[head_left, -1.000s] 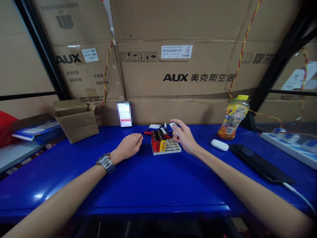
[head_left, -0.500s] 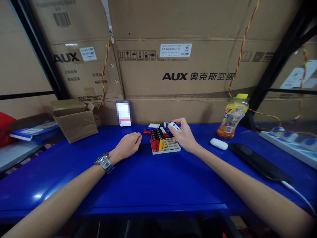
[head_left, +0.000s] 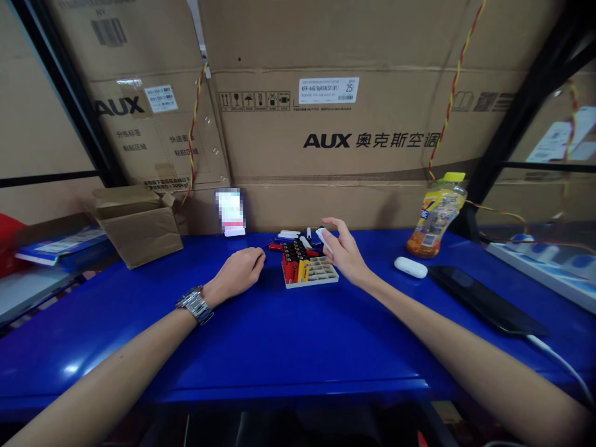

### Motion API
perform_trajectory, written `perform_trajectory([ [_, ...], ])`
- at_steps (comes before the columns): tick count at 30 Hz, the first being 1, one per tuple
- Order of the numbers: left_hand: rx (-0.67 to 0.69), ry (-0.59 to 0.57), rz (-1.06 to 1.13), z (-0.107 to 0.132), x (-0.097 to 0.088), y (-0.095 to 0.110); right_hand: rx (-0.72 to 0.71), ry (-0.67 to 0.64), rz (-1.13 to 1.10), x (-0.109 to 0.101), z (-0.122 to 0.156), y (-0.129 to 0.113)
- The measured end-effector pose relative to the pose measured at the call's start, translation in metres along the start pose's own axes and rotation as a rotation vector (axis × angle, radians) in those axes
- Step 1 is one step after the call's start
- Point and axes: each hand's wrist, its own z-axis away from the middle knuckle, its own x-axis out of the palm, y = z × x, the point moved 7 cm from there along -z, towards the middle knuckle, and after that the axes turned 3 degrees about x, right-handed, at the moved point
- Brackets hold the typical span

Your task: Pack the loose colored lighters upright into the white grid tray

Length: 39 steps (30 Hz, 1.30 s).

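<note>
Left hand (head_left: pixel 239 271) resting loosely curled on blue table (head_left: pixel 279 347), just beside grid tray (head_left: pixel 321 280); steel watch (head_left: pixel 195 305) on wrist. Right hand (head_left: pixel 344 256) above tray's far edge, thumb and fingertips pinching small white object (head_left: pixel 322 239). Red and yellow pieces (head_left: pixel 292 268) fill tray's left rows. White earbud case (head_left: pixel 410 267), black phone (head_left: pixel 484 300), juice bottle (head_left: pixel 436 216) farther right; cardboard box (head_left: pixel 137 226) left.

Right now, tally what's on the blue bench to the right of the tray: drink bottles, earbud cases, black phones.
Plastic drink bottles: 1
White earbud cases: 1
Black phones: 1
Total: 3
</note>
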Motion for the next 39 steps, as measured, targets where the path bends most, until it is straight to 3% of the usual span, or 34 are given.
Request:
perform_trajectory([
  [10,-0.002,-0.022,0.003,0.0,0.003,-0.001,-0.207,-0.093,0.25,0.007,-0.007,-0.002],
  [17,0.0,-0.047,-0.001,0.0,0.007,-0.003,-0.148,-0.098,0.084,0.01,-0.015,0.021],
  [22,0.003,-0.048,0.002,0.0,0.007,-0.002,-0.142,-0.181,0.084,0.017,-0.017,0.02],
  [27,-0.009,-0.067,0.006,0.0,0.007,0.0,-0.187,-0.265,0.233,0.017,-0.017,0.015],
  [32,-0.016,-0.071,-0.003,0.0,0.007,-0.001,-0.318,-0.424,0.537,0.026,-0.011,0.008],
  [39,-0.003,-0.056,0.004,0.0,0.011,-0.004,-0.333,-0.217,0.725,0.005,-0.021,0.008],
])
